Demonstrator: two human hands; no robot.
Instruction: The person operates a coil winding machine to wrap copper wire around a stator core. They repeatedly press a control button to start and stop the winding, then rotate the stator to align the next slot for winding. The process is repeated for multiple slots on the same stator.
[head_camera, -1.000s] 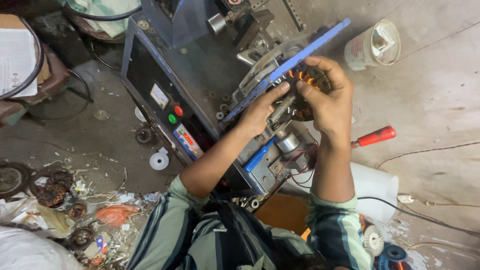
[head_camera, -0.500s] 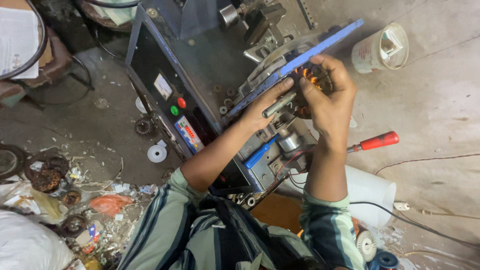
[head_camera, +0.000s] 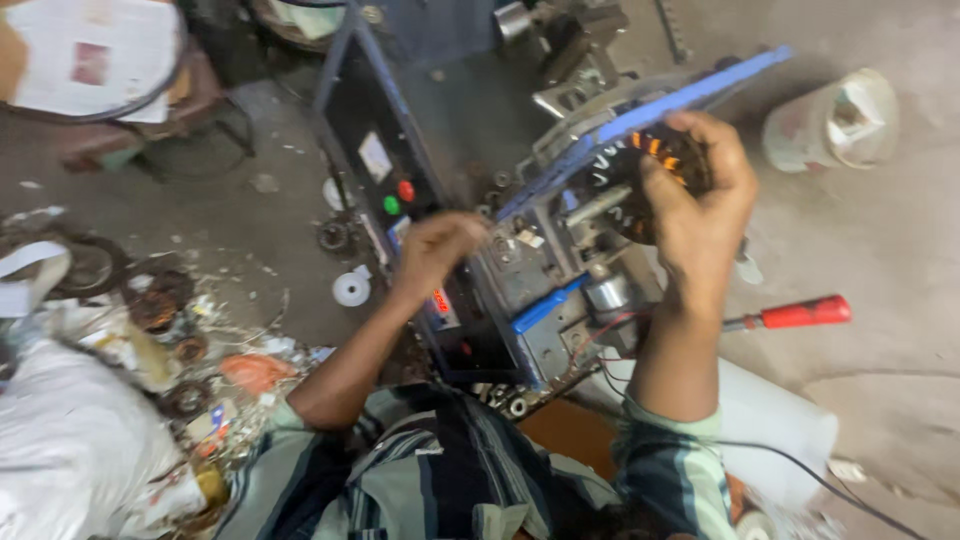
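Note:
My right hand grips a round dark stator with copper windings, held against the shaft of a dark winding machine. My left hand hovers with curled fingers over the machine's front panel, close to the red button and green button. Whether the left hand holds anything is blurred. A long blue bar crosses the machine just above the stator.
A red-handled screwdriver lies on the floor at right. A white bucket stands at upper right, a white container by my right arm. Scrap coils and litter cover the floor at left. A white tape roll lies near the machine.
My left hand has left the stator and moved down-left to the machine's front panel. My right hand still holds the stator in place.

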